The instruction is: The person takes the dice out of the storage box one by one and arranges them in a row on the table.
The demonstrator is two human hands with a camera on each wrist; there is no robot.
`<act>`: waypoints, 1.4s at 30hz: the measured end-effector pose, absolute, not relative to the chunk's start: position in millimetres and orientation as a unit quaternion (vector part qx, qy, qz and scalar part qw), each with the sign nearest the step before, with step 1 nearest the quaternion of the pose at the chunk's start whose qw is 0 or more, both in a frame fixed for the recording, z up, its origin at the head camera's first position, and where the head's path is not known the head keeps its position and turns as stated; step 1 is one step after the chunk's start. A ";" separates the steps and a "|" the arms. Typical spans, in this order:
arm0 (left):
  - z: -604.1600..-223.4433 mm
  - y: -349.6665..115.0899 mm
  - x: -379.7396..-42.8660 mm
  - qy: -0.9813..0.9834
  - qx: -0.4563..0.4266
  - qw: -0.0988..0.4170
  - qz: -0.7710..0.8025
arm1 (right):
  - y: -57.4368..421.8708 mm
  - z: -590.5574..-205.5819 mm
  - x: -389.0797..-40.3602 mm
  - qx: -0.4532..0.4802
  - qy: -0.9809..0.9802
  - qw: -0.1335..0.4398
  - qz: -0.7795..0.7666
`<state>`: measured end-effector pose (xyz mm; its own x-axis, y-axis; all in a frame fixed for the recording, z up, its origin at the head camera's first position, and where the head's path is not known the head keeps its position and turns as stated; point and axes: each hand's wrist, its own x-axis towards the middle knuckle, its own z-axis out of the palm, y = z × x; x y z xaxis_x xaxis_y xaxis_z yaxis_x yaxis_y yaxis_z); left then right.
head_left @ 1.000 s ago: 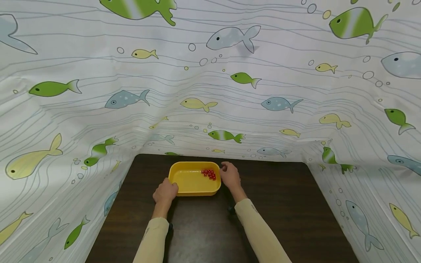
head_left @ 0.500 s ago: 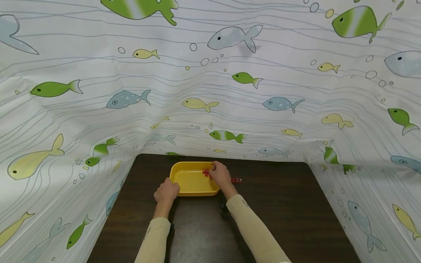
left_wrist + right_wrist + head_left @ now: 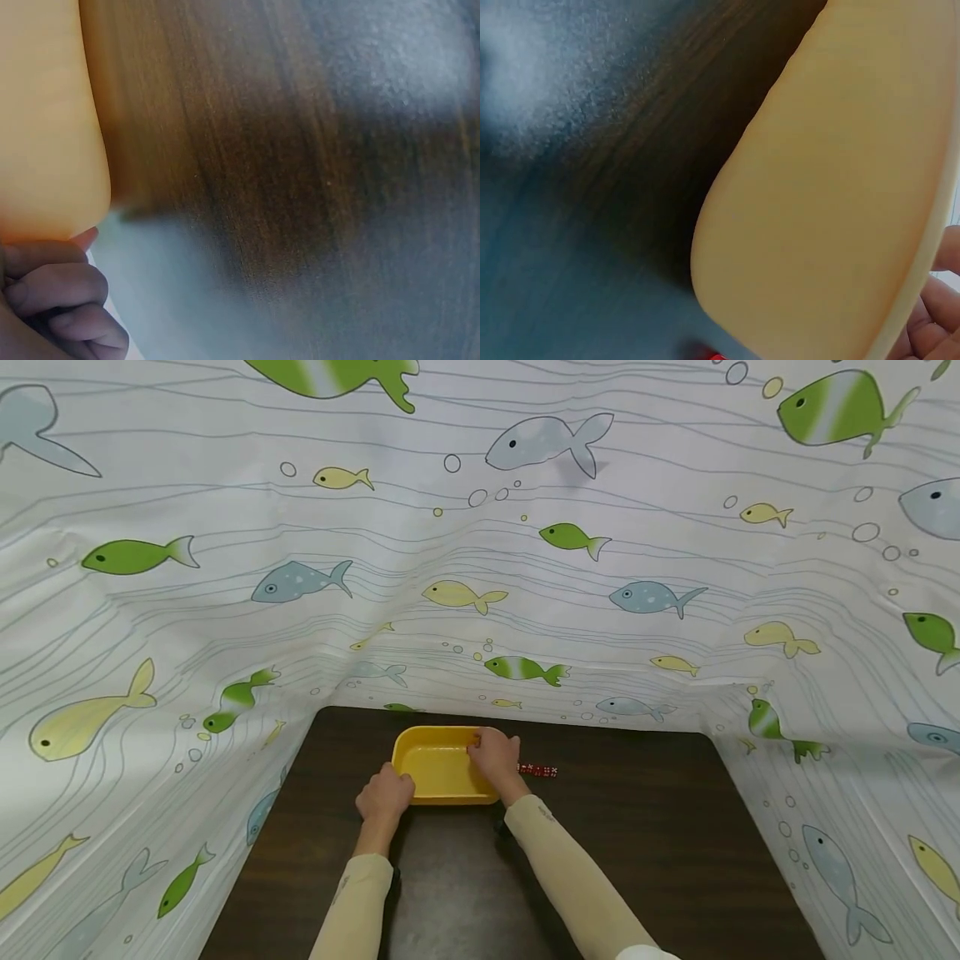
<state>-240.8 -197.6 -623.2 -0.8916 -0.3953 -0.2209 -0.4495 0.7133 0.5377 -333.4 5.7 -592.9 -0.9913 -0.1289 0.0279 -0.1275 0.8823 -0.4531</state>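
Observation:
A shallow yellow plastic tray (image 3: 438,774) stands at the far side of the dark table. My left hand (image 3: 385,792) grips its left front corner; the left wrist view has curled fingers (image 3: 67,292) by the tray's wall. Over the tray's right end, my right hand (image 3: 497,756) reaches inside with bent fingers, and it covers the spot where red dice lay. Whether it holds a die I cannot tell. Just right of the tray, several red dice (image 3: 538,770) with white pips form a row on the table. Part of one red die (image 3: 718,357) shows in the right wrist view.
The dark wood-grain tabletop (image 3: 637,843) spreads in front and to the right. White sheeting (image 3: 585,635) printed with fish rises behind the table and along both sides.
My right hand has moved left from the tray's right rim to its inside, uncovering the dice row and hiding the dice in the tray. My left hand keeps its grip on the corner.

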 end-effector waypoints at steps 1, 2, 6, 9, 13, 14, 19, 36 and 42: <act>-623.5 -198.1 -241.0 0.925 -0.229 0.045 0.300 | 4.8 -592.4 -333.9 -0.069 0.970 0.003 -0.232; -623.6 -198.6 -241.0 0.925 -0.230 0.046 0.299 | 4.0 -591.9 -334.5 -0.073 0.970 0.006 -0.231; -623.0 -199.3 -241.4 0.925 -0.229 0.051 0.298 | 1.0 -589.8 -336.7 -0.081 0.971 0.015 -0.226; -621.6 -198.5 -241.8 0.926 -0.227 0.049 0.298 | -0.8 -590.0 -338.9 -0.083 0.973 0.019 -0.213; -623.3 -197.4 -243.0 0.927 -0.229 0.046 0.292 | -2.0 -593.3 -340.1 -0.086 0.976 0.031 -0.196; -623.9 -197.1 -243.2 0.928 -0.230 0.046 0.291 | -1.9 -593.9 -339.8 -0.089 0.976 0.036 -0.195; -625.6 -195.3 -243.3 0.928 -0.233 0.046 0.287 | -3.1 -597.7 -339.2 -0.106 0.978 0.038 -0.174; -624.0 -194.3 -241.0 0.931 -0.231 0.039 0.282 | -12.0 -614.8 -338.6 -0.098 0.980 0.059 -0.161; -622.6 -195.5 -240.6 0.930 -0.229 0.030 0.287 | -11.8 -613.8 -337.7 -0.094 0.977 0.068 -0.177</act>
